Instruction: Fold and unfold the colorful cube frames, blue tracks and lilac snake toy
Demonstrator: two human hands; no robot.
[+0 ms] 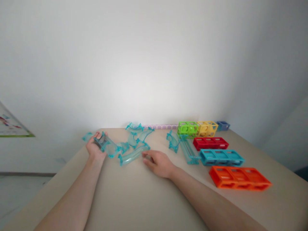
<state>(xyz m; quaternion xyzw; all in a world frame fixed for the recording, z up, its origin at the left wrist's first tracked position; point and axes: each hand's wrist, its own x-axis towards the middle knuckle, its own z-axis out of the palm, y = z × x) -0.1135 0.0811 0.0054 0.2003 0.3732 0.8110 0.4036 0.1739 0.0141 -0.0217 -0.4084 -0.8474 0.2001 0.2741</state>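
Observation:
My left hand [95,145], palm turned up, has its fingers around a translucent teal track piece [111,149]. Another small teal piece [87,136] shows just beyond its outer side; whether the hand holds that one too, I cannot tell. My right hand [160,163] is low over the table with curved fingers and a small gap between thumb and forefinger. Its fingertips are at the near edge of a long curved teal track piece [132,156]; contact is unclear. Behind lie several more curved teal pieces, among them one at the back [134,127].
Right of my right hand lie a curved teal piece [172,141] and a straight track [189,150]. Open-frame blocks stand farther right: green [187,129], yellow [207,129], dark blue [223,125], red [210,143], blue [221,157], orange [240,178]. A wall [154,64] rises behind the table [134,199].

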